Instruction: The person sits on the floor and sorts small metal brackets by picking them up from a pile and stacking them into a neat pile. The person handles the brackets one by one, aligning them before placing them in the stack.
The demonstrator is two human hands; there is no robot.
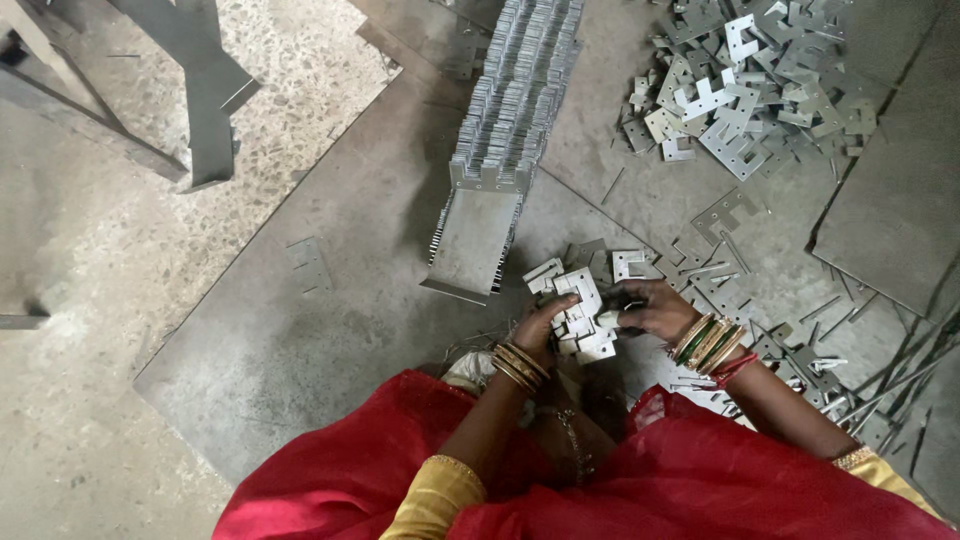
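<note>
1. Steel stamped brackets are gripped as a small bundle between both hands, above the sheet-metal floor plate.
2. Left hand fingers are curled shut on the bundle's near edge; right hand fingers are closed on its far side.
3. Step judged: gathering and squaring loose pieces.
4. Stacked row lies beyond the fingertips; alignment is judged necessary next.
</note>
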